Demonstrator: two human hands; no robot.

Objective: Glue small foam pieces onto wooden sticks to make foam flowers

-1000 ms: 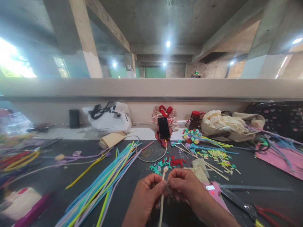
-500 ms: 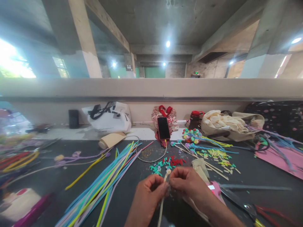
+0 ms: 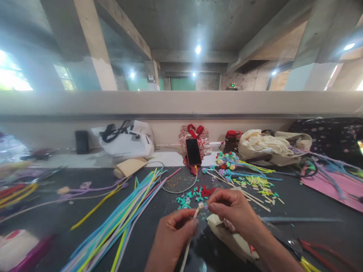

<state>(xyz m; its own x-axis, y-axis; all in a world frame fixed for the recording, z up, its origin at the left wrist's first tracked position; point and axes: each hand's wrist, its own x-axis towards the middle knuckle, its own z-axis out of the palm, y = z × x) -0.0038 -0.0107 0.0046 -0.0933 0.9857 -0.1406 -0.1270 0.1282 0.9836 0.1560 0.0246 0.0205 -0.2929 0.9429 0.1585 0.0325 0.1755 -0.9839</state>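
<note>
My left hand (image 3: 176,237) pinches a cream fuzzy stem (image 3: 185,254), which looks like a pipe cleaner. Its upper end carries a small pale knob (image 3: 200,205) just past my fingertips. Right beside that knob, my right hand (image 3: 236,211) has thumb and forefinger pressed together. A tiny purple bit shows at those fingertips, too small to name. Behind the hands lie short teal pieces (image 3: 185,202) and red pieces (image 3: 204,190). Beneath my right wrist is a crumpled beige cloth-like piece (image 3: 231,240), partly hidden.
Long coloured pipe cleaners (image 3: 121,223) lie in a bundle at left. Pliers (image 3: 317,249) with red and yellow handles rest at right. A phone (image 3: 193,152) leans upright at the back, with a cable. Small flower stems (image 3: 228,160) and a pink sheet (image 3: 326,183) are farther right.
My right hand has drawn slightly back from the stem's tip, opening a small gap, and the beige piece below it shows more. The view has shifted slightly.
</note>
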